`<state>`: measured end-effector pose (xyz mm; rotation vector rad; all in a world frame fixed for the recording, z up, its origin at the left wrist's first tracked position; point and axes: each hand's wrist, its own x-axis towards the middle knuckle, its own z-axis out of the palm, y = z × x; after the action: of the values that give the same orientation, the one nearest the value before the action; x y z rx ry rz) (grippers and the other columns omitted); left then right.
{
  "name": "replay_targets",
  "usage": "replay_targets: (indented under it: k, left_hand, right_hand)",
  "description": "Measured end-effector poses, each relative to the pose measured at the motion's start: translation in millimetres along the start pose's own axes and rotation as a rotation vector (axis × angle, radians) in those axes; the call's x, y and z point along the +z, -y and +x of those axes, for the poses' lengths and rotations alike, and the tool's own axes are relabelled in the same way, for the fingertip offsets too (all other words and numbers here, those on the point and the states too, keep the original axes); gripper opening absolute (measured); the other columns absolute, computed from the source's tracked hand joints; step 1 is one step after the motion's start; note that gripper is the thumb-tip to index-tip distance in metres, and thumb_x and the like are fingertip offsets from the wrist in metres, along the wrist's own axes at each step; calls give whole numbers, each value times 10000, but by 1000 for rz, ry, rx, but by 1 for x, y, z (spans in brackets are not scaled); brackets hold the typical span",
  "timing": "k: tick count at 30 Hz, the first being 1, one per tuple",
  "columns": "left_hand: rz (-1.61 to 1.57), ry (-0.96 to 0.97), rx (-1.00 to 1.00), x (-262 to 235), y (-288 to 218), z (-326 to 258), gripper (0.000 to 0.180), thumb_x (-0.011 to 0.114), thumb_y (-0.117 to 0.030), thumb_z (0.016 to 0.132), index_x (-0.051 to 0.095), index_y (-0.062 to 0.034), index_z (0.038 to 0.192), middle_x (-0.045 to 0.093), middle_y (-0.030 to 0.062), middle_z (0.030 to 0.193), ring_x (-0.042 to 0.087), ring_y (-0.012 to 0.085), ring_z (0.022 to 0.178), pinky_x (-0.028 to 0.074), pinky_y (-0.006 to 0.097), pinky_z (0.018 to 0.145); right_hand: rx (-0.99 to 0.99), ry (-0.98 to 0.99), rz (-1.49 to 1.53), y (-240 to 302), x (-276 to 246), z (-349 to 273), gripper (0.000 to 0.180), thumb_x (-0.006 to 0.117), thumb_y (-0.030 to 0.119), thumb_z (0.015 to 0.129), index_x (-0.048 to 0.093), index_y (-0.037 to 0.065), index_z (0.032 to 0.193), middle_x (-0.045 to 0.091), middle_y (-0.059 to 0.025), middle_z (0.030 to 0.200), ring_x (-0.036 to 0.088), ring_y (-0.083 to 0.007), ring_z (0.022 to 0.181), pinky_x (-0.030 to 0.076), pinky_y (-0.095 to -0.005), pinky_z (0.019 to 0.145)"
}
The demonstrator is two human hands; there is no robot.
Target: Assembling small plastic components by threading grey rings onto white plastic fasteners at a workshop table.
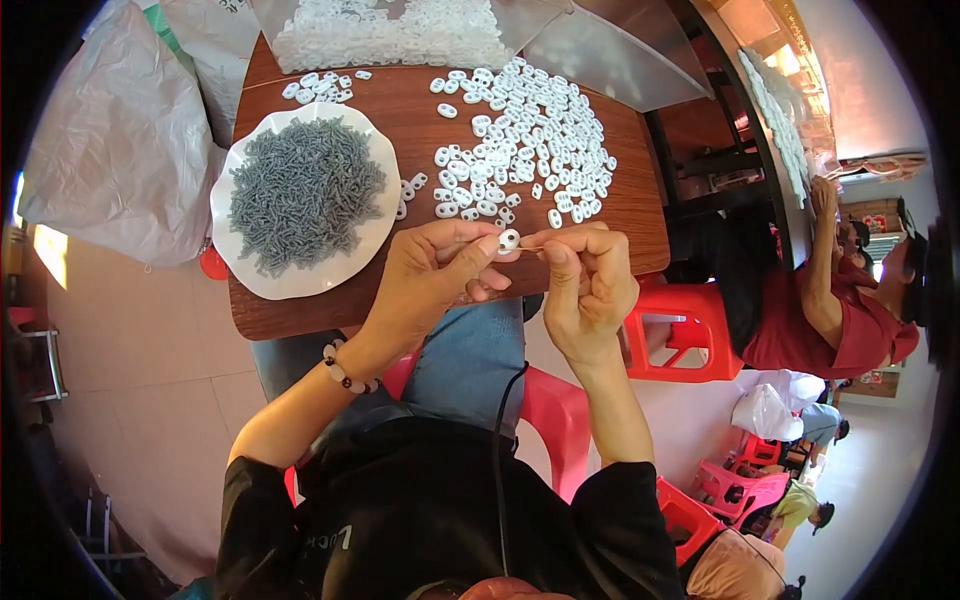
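Observation:
Over the near edge of the table, my left hand pinches a small white oval plastic piece with dark holes between thumb and fingertips. My right hand is closed, with thumb and forefinger on a thin, copper-coloured, rod-like thing whose tip meets the white piece. Its exact kind is too small to make out. Just beyond my hands lies a wide spread of similar white two-holed pieces. To the left, a white scalloped plate bears a heap of small grey plastic plugs.
The brown wooden table carries a clear bin of translucent pieces at its far side. White sacks stand left. A red stool and a person in a dark red shirt are at right; several other people sit farther off.

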<state>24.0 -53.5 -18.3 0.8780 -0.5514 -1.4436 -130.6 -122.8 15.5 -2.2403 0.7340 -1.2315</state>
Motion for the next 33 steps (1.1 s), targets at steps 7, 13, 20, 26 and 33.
replay_targets:
  k: [7,13,20,26,33]
  left_hand:
    - [34,19,26,0,2,0,230,602,-144,943,638,15,1105,707,99,953,672,106,744,518,192,618]
    - [71,34,34,-2,4,1,231,597,-143,946,639,22,1103,705,106,941,666,105,731,513,190,624]
    - [4,53,-34,-3,1,1,269,600,-173,946,640,19,1129,703,125,911,661,110,721,489,191,602]
    - [11,30,-25,-7,4,2,239,600,-155,942,662,24,1087,702,111,877,657,98,735,495,196,618]
    - [72,2,126,-8,12,8,216,601,-110,937,661,31,1090,702,88,886,668,110,774,530,216,677]
  right_hand:
    - [81,31,36,-1,-4,3,98,534,66,972,478,-9,941,673,-127,878,577,-88,710,476,-201,681]
    - [211,70,107,2,-2,7,105,550,78,968,491,1,928,678,-92,837,561,-67,697,458,-193,653]
    - [316,119,224,-2,-3,16,116,587,73,946,521,-4,890,676,-76,779,622,-89,703,489,-222,635]
    - [553,106,376,3,-3,16,133,592,131,955,538,24,895,678,-76,841,577,-68,710,465,-207,648]
    - [496,142,299,-5,-5,6,108,628,102,927,557,21,913,684,-88,870,612,-80,765,484,-199,655]
